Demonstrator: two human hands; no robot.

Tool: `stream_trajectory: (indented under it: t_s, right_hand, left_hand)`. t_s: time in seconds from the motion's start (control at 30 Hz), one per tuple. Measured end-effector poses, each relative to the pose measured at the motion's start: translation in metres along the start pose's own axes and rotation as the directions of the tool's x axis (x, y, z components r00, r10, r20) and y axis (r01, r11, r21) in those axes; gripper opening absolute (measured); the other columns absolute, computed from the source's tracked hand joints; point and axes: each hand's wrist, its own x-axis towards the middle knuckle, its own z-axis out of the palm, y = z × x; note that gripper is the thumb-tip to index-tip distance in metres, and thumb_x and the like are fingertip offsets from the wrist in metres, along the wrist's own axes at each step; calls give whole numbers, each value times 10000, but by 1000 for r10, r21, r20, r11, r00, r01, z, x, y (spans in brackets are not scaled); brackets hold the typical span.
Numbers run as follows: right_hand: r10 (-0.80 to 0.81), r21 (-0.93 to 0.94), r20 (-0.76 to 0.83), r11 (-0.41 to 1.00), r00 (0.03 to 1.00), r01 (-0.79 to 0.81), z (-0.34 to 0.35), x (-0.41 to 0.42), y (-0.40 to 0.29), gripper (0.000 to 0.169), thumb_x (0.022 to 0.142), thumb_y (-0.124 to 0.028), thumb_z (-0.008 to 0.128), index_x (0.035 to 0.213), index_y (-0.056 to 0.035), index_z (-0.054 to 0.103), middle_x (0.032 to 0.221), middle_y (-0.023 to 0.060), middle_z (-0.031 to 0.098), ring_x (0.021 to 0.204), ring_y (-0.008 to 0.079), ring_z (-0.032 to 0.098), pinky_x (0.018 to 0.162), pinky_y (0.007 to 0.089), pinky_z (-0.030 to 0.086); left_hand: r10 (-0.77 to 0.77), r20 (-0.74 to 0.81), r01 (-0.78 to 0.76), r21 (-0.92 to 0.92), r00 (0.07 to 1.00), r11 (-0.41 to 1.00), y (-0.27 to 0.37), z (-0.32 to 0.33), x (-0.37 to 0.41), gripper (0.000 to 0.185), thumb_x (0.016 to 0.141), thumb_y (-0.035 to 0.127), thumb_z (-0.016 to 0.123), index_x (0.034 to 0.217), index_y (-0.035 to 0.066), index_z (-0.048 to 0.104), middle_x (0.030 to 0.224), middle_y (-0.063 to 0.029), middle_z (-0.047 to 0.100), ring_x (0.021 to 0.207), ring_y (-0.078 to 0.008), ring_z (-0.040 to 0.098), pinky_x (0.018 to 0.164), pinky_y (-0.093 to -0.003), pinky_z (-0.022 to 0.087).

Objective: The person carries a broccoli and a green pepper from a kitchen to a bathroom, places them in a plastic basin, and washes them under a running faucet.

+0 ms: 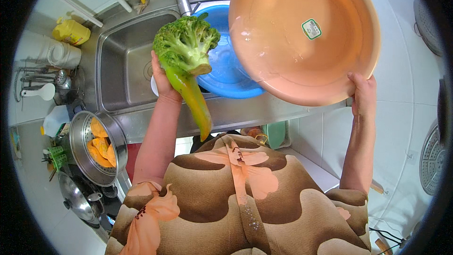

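Note:
My left hand (165,84) holds a head of broccoli (189,46) together with a long green pepper (191,97) that shades into yellow and orange. The pepper hangs below the broccoli, over the sink's front edge. My right hand (364,92) grips the rim of a peach-orange plastic basin (276,63), thumb on the inside. The basin is tilted so its inside faces me, and a label with writing sticks to its bottom. Partly hidden behind it, a blue plastic basin (226,65) sits at the sink, with water or wetness glinting inside.
A stainless steel sink (116,53) lies on the left under a metal faucet (182,0). A steamer pot (122,141) holds orange pieces, likely pumpkin. Nearby are a lidded pan (76,194), a yellow bottle (72,32) and a white bucket (58,55). Perforated metal racks (433,163) hang at right.

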Motion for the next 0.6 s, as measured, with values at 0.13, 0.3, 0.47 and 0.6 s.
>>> stream_trajectory:
  t_s: [0.13,0.3,0.47,0.6]
  right_hand:
    - [-51,-17,7,999,999,51,0,-1,-11,374,715,-103,556,1052,51,501,937,98,574,815,172,558,668,307,473]
    - [-132,-4,51,991,990,132,9,9,-17,376,733,-75,527,1082,63,492,978,102,581,877,168,545,775,293,444]
    - [-234,-69,17,970,972,234,15,2,-16,348,748,-65,511,1076,53,515,980,94,593,886,160,547,802,298,438]
    - [-295,-185,-9,940,956,288,23,-1,-16,303,759,-78,507,1034,44,537,952,78,603,878,146,543,806,284,429]
  left_hand:
    - [-26,10,26,-31,1000,999,0,-2,3,635,883,572,331,1301,99,404,1282,-131,456,1143,-327,466,964,-488,378]
    - [-9,-19,9,-25,1000,1000,4,-2,8,646,877,581,336,1301,99,403,1280,-131,459,1138,-328,471,952,-476,394]
    - [-17,-36,17,0,999,1000,3,1,5,645,872,586,347,1292,101,412,1262,-125,474,1123,-315,483,934,-454,415]
    - [-17,-42,17,1,999,1000,4,-10,2,648,872,585,349,1294,97,409,1266,-136,469,1133,-321,477,941,-455,412]
